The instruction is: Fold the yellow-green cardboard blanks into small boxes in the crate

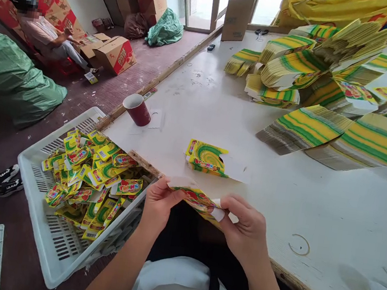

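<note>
Between both hands, just over the table's front edge, is a yellow, green and red printed carton [197, 198] with white end flaps. My left hand [159, 202] pinches its left end between thumb and fingers. At the other end, my right hand [243, 223] is closed on the carton by its white flaps. A small stack of flat cartons [208, 157] lies on the table just beyond my hands. To the left, a white plastic crate [41, 219] holds many cartons of the same print.
Piles of flat cartons [293, 72] cover the table's far right. A dark red cup [138, 110] stands near the left edge, and a rubber band [299, 245] lies at right. Across the room a person [47, 33] sits beside a cardboard box [114, 54].
</note>
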Motion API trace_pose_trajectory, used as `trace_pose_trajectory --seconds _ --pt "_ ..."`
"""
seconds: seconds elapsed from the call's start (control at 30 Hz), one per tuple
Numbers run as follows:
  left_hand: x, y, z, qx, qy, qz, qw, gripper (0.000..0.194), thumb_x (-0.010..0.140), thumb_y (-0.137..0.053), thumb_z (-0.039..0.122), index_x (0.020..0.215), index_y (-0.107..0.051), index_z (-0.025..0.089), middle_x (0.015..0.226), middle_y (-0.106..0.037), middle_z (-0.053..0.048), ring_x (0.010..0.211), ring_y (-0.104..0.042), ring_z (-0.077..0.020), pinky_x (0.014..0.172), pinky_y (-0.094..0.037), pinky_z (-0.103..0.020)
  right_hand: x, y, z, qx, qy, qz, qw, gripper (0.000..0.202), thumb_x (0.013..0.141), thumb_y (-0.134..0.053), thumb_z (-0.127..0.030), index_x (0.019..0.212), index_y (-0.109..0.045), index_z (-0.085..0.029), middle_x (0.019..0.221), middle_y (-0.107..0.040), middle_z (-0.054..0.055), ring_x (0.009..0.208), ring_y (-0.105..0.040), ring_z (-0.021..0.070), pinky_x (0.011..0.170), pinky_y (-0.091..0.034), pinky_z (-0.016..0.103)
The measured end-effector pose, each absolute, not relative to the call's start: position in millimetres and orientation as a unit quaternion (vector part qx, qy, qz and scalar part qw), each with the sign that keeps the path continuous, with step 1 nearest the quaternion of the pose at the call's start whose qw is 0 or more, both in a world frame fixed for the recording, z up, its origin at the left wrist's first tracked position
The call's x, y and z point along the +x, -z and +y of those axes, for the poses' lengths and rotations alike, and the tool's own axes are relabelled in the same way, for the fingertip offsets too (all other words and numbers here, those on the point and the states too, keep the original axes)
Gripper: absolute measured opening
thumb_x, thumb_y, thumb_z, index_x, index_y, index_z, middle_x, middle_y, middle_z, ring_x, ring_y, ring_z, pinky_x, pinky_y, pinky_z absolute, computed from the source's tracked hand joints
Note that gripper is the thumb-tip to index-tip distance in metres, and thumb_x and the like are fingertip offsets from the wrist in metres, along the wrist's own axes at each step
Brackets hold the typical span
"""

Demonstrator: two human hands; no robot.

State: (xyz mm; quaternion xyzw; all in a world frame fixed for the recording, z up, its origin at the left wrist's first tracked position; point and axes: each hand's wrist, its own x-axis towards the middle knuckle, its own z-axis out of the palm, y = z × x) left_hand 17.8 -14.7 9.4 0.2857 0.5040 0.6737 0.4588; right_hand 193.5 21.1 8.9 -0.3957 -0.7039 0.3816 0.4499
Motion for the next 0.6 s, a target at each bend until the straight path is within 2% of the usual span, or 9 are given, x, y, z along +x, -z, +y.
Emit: trace_pose_trajectory --seconds 0.07,0.13,0.2,0.3,0.37,0.43,0.5,0.53,0.6 --pt "3 -16 -17 0.329 -0.652 0.489 0.477 0.043 0.063 -0.086 0.055 0.089 -0.078 0.022 0.088 -0.079 -0.006 0.082 -0.073 -0.0222 0.079 -0.058 -0.034 202 -12 25 -0.392 -0.324 -0.730 0.456 0.024 0.086 -0.055 -0.011 0.076 -0.071 -0.027 0.069 -0.065 0.000 0.058 -0.059 0.0148 0.049 -0.044 0.026" --pt "-12 -27 -20 0.384 -0.627 0.466 0.493 0.071 0.063 -0.076 0.073 0.112 -0.074 0.022 0.107 -0.077 -0.012 0.099 -0.072 -0.0279 0.090 -0.055 -0.038 208 -13 29 -0.385 -0.241 -0.763 0.460 0.031 0.088 -0.054 -0.008 0.088 -0.075 -0.032 0.081 -0.073 0.002 0.071 -0.065 0.0185 0.060 -0.050 0.031" --pt "-21 -37 -21 0.458 -0.568 0.472 0.496 0.089 0.058 -0.074 0.078 0.128 -0.066 0.022 0.123 -0.072 -0.015 0.116 -0.066 -0.0329 0.101 -0.050 -0.042 211 -13 30 -0.358 -0.170 -0.802 0.448 0.037 0.088 -0.055 -0.005 0.095 -0.075 -0.036 0.088 -0.077 0.001 0.083 -0.067 0.0211 0.076 -0.052 0.039" --pt "-15 -44 -20 0.569 -0.400 0.532 0.484 0.094 0.048 -0.092 0.055 0.131 -0.061 0.024 0.130 -0.067 -0.014 0.121 -0.061 -0.0362 0.103 -0.047 -0.044 207 -12 23 -0.288 -0.156 -0.848 0.417 0.037 0.090 -0.055 -0.005 0.098 -0.072 -0.038 0.095 -0.077 -0.003 0.097 -0.066 0.0216 0.100 -0.046 0.047" --pt "-2 -42 -17 0.599 -0.319 0.573 0.460 0.087 0.052 -0.093 0.042 0.130 -0.058 0.023 0.119 -0.071 -0.011 0.107 -0.067 -0.0331 0.092 -0.052 -0.041 203 -9 16 -0.285 -0.179 -0.843 0.419 0.037 0.090 -0.056 -0.007 0.105 -0.069 -0.038 0.112 -0.074 -0.001 0.115 -0.062 0.0226 0.113 -0.036 0.051" --pt "10 -36 -15 0.598 -0.304 0.615 0.414 0.072 0.063 -0.085 0.035 0.127 -0.055 0.021 0.103 -0.072 -0.007 0.091 -0.069 -0.0278 0.080 -0.054 -0.036 201 -5 11 -0.345 -0.228 -0.786 0.461 0.045 0.089 -0.061 -0.012 0.126 -0.060 -0.038 0.139 -0.060 0.004 0.135 -0.048 0.0264 0.117 -0.031 0.056" --pt "18 -29 -16 0.591 -0.326 0.644 0.361 0.065 0.067 -0.080 0.029 0.125 -0.051 0.021 0.099 -0.071 -0.006 0.087 -0.068 -0.0259 0.075 -0.053 -0.034 200 0 9 -0.407 -0.323 -0.686 0.508 0.060 0.089 -0.066 -0.023 0.143 -0.044 -0.036 0.154 -0.044 0.008 0.145 -0.037 0.0298 0.116 -0.032 0.059" --pt "20 -26 -18 0.594 -0.335 0.644 0.345 0.066 0.067 -0.080 0.027 0.126 -0.050 0.022 0.100 -0.070 -0.006 0.088 -0.068 -0.0261 0.075 -0.053 -0.034 198 3 8 -0.418 -0.392 -0.637 0.515 0.062 0.090 -0.066 -0.030 0.146 -0.041 -0.035 0.155 -0.043 0.010 0.144 -0.039 0.0306 0.114 -0.036 0.058" --pt "24 -20 -22 0.618 -0.347 0.620 0.337 0.070 0.067 -0.079 0.025 0.129 -0.046 0.023 0.107 -0.070 -0.008 0.093 -0.068 -0.0270 0.079 -0.053 -0.036 193 6 8 -0.408 -0.549 -0.551 0.478 0.050 0.093 -0.061 -0.042 0.140 -0.050 -0.031 0.145 -0.055 0.011 0.135 -0.052 0.0311 0.109 -0.044 0.055"
